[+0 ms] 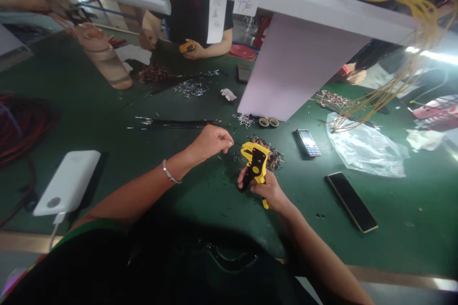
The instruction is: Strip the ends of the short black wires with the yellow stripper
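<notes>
Around the handles of a yellow and black wire stripper (pixel 256 162) my right hand (pixel 266 188) is closed. The tool's jaws point up and to the left. My left hand (pixel 211 140) pinches a thin black wire (pixel 237 143), and the wire's end lies at or close to the jaws; whether it is between them I cannot tell. Behind the left hand a bundle of black wires (pixel 179 123) lies flat, with bare or tipped ends on its left. A pile of cut wire scraps (pixel 270 152) sits behind the stripper, and small silver pieces (pixel 244 120) lie beyond it.
At the left are a white power bank (pixel 67 183), red coiled cable (pixel 21 126) and a bottle (pixel 107 62). To the right lie a keypad phone (pixel 307 143), a smartphone (pixel 351 201) and a plastic bag (pixel 368 147). A white panel (pixel 296 66) rises ahead; co-workers' hands work beyond it.
</notes>
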The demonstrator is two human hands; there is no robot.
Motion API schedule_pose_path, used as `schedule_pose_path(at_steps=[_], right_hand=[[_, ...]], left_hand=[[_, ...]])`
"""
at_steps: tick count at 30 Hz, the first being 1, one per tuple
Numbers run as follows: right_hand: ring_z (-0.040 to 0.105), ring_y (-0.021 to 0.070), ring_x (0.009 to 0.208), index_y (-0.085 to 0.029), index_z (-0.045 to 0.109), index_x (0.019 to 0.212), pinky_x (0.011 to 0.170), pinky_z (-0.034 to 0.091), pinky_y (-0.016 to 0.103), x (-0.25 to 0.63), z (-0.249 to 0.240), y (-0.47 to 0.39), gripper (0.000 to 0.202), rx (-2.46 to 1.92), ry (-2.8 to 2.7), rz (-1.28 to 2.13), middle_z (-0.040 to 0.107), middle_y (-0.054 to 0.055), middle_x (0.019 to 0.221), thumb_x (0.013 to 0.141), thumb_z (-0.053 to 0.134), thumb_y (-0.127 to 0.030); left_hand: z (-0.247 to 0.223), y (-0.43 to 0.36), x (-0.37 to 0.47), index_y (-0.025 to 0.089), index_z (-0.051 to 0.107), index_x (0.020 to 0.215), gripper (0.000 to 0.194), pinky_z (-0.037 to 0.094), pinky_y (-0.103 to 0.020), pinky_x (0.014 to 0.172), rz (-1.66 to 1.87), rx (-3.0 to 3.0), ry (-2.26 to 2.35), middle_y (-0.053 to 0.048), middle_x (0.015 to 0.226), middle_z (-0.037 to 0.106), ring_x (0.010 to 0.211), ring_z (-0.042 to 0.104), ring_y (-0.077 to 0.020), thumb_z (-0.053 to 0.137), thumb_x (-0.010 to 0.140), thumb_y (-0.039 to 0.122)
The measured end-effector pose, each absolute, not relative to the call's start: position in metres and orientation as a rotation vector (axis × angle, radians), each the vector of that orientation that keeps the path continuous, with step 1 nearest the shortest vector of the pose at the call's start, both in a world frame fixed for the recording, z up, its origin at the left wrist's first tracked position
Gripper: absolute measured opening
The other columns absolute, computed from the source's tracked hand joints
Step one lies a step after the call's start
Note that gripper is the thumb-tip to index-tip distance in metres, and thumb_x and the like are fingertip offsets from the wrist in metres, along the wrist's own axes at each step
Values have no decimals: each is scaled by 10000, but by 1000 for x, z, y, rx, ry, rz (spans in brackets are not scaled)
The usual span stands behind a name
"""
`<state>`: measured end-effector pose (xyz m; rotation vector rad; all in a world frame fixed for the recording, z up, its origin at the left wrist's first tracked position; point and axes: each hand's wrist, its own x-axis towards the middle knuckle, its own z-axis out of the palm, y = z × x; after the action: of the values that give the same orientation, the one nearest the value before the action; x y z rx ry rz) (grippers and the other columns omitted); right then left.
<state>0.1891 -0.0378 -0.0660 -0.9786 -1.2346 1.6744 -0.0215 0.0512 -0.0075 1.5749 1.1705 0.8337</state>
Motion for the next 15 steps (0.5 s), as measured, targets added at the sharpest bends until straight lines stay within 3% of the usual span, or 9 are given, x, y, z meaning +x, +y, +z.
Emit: schedule_pose_path(at_steps=[15], right_hand=[[602, 168, 647, -169, 603, 913, 656, 494, 347, 182, -59, -40, 275, -994, -1277, 1616, 636, 20, 755, 714, 742, -298]], left_hand=[[-8, 50, -21, 180, 672, 594, 98, 343, -238, 432, 838, 1605, 1164, -3, 470, 600, 428, 446, -65, 621, 669, 217]])
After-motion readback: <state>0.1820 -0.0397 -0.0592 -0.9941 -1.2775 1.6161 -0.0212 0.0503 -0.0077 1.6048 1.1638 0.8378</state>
